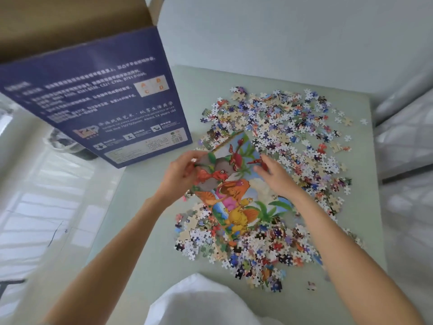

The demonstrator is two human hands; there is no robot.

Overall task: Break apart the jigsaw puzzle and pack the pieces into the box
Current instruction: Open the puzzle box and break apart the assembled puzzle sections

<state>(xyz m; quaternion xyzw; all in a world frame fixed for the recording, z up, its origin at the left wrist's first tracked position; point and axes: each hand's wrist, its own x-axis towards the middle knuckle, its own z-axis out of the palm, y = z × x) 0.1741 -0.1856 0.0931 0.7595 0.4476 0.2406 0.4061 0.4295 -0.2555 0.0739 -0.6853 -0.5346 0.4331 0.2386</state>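
Note:
An assembled puzzle section (234, 188) with bright cartoon dinosaurs is lifted above the pale green table (150, 207). My left hand (181, 174) pinches its upper left edge. My right hand (273, 173) holds its upper right edge, fingers partly curled. Several loose puzzle pieces (288, 127) lie scattered over the table to the right and below the section. The tall blue box (98, 97) stands at the table's far left, its brown inside open at the top.
More loose pieces (257, 252) pile up near the table's front. A shiny tiled floor (35, 207) lies left of the table, with a dark bin (70, 141) behind the box. White fabric (203, 301) shows at the bottom edge.

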